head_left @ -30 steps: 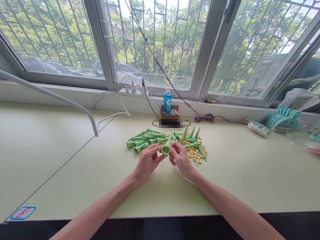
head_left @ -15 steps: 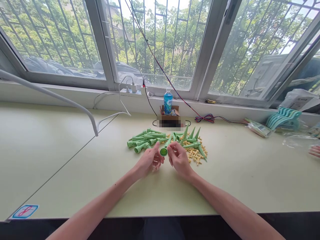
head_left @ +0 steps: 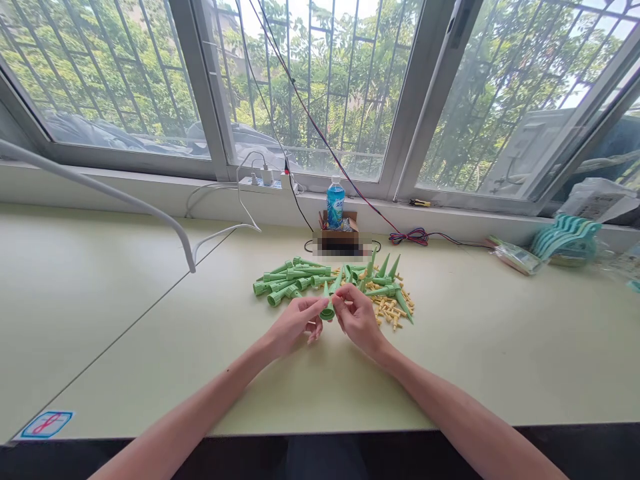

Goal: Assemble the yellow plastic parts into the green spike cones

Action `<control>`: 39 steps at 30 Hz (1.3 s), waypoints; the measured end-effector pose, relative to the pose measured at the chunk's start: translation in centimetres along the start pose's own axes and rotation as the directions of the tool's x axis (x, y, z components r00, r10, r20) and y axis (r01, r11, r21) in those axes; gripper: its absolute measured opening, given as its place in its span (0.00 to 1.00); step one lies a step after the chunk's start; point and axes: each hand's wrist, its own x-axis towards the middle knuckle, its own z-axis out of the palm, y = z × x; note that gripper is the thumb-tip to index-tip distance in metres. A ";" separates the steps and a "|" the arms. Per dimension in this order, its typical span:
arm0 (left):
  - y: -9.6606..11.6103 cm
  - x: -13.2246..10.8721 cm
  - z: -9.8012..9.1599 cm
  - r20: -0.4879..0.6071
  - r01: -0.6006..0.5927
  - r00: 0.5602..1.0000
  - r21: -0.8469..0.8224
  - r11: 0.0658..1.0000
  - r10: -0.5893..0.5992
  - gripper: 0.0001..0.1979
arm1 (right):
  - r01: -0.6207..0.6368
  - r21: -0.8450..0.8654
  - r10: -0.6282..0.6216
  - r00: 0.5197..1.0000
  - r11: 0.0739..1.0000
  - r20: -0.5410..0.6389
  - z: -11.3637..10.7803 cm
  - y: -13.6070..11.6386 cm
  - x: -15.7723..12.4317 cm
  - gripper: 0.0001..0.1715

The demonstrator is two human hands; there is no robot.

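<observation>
A green plastic cone spike [head_left: 327, 305] stands point-up between my two hands, just above the pale green table [head_left: 150, 333]. My left hand [head_left: 295, 325] pinches its left side with thumb and fingers. My right hand [head_left: 358, 320] pinches its right side, fingers closed. Just behind them lies a heap of the same green cone spikes [head_left: 295, 279], some lying flat at the left and some upright at the right [head_left: 383, 270]. Small yellow plastic pieces [head_left: 393, 310] are scattered at the right of the heap.
A blue drink bottle [head_left: 335, 203] and a small cardboard box [head_left: 340, 240] stand behind the heap by the window sill. Red and black cables [head_left: 410, 235] and a white cable [head_left: 220, 233] run across the back. Teal hangers [head_left: 565, 235] and bags lie at the far right.
The cone spike has turned from open end facing me to point-up between my fingers. Another person's hand at the far right edge has gone from view.
</observation>
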 end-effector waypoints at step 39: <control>-0.8 0.2 0.1 -0.213 -0.298 0.818 0.637 0.711 0.534 0.08 | -0.108 0.003 0.108 0.993 0.994 -0.044 0.0 -0.5 0.2 0.17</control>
